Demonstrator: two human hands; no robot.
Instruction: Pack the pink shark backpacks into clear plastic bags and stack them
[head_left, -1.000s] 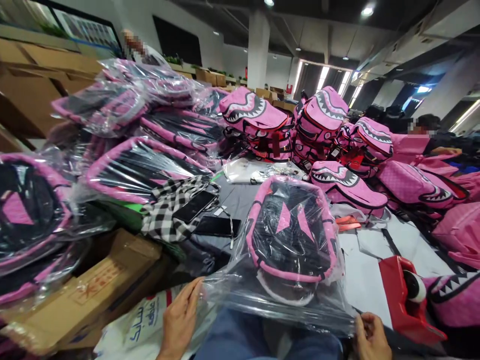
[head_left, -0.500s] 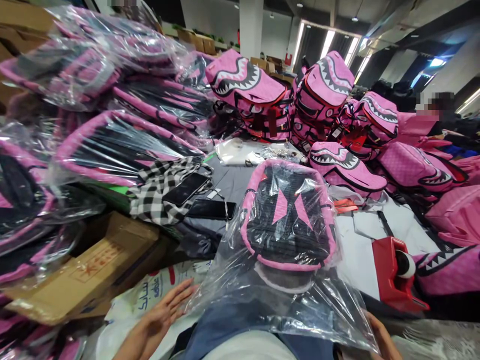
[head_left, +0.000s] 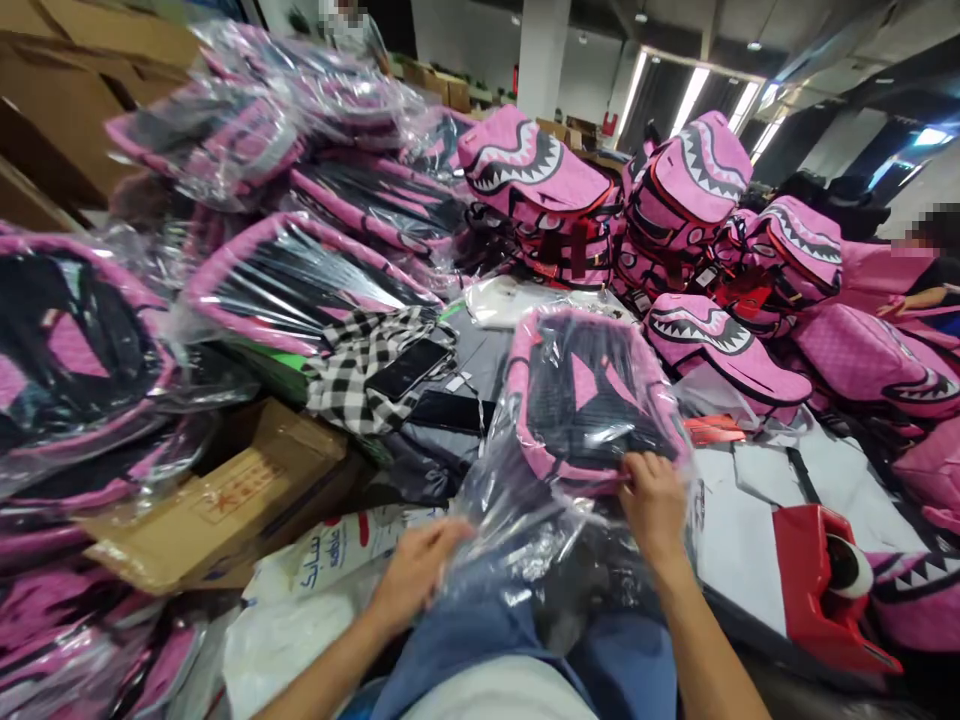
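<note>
A pink and black backpack [head_left: 600, 400] lies back side up on the table, inside a clear plastic bag [head_left: 517, 530] whose loose end drapes toward my lap. With its fingers closed, my right hand [head_left: 654, 505] grips the plastic bag at the backpack's near right edge. Lower left, my left hand [head_left: 424, 565] pinches the left side of the bag's loose end. Beyond my left hand, a black phone [head_left: 410, 368] rests on a black-and-white checked cloth [head_left: 341, 375], and another dark phone [head_left: 450, 411] lies beside it.
Bagged backpacks [head_left: 307, 275] are piled at the left, above an open cardboard box [head_left: 217, 500]. Unbagged shark-mouth backpacks [head_left: 536, 180] stand across the back and right. A red tape dispenser [head_left: 825, 585] sits at the right near white sheets [head_left: 739, 545]. People are partly visible in the background.
My right hand has come up from the lower right onto the backpack's near edge. My left hand, open before, has moved right and closed on the plastic. The view has shifted left.
</note>
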